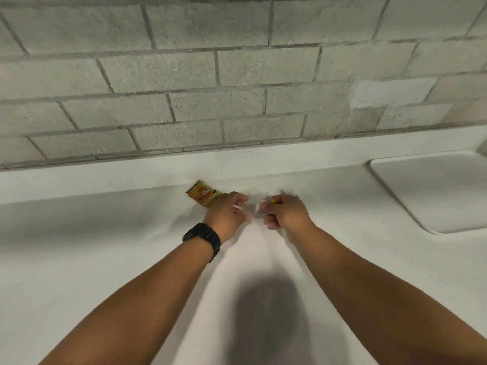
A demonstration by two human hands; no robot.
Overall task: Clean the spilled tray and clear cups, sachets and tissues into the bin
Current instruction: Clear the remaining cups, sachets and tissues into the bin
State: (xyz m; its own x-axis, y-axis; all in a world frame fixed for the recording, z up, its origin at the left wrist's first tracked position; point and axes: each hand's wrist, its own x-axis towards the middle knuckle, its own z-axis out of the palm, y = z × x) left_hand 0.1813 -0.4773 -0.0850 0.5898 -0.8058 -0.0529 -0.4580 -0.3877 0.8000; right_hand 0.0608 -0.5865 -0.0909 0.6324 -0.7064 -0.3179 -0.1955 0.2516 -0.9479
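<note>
Pale white countertop (105,259), recessed white basin (434,193) at far right, grey brick wall behind. Step, judged: gathering sachets. Right hand (286,213) fingers curled round small white-and-yellow scrap (264,205), blurred. Left hand (229,213) loosely spread, touching crinkled orange-gold foil sachet (201,194) by the backsplash. Next: pinch it, carry to bin.

A golden-orange sachet (204,196) with a small white label patch is seen at frame centre on a plain white counter (105,246). Grey brick-patterned wall (210,75) fills the upper frame; a black watch (204,237) is worn.
</note>
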